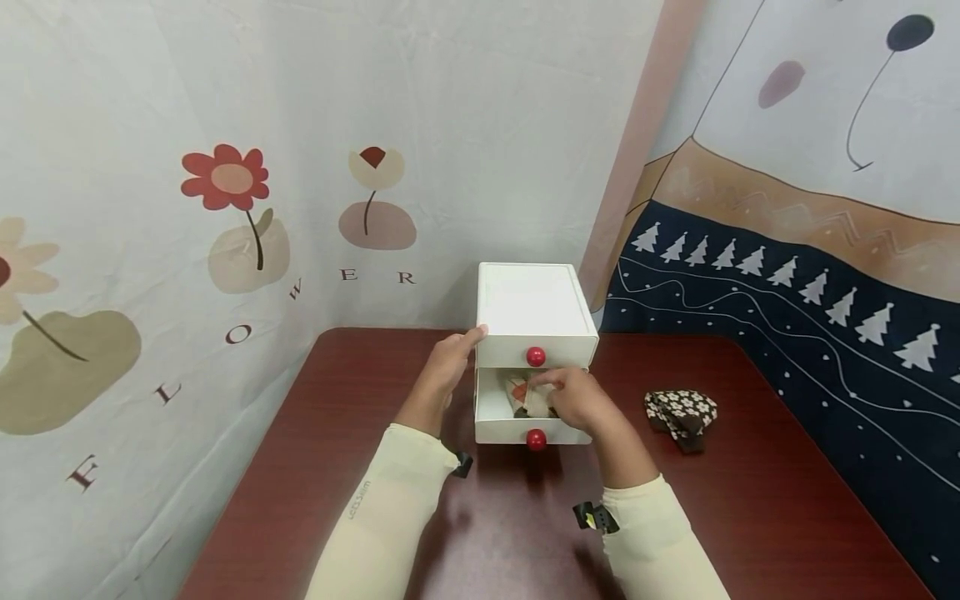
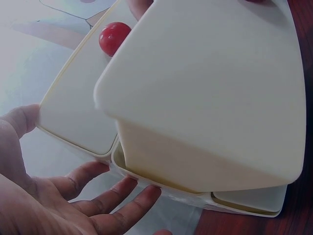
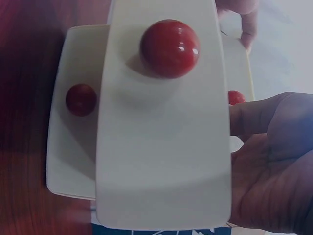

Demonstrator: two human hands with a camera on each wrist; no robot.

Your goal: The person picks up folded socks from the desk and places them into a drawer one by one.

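On wht drawer unit (image 1: 534,300), our L hand (image 1: 447,360) rests uncurled; R hand (image 1: 579,400) at cloth (image 1: 537,405) in mid drawer (image 1: 498,432), can't tell grip.

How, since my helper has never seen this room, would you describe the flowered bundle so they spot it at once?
On the reddish-brown table stands a white drawer box. Right of it in the head view, on the tabletop, lies a small crumpled bundle. Its pale flowers on dark cloth set it apart from the cream-and-orange item in the open drawer.
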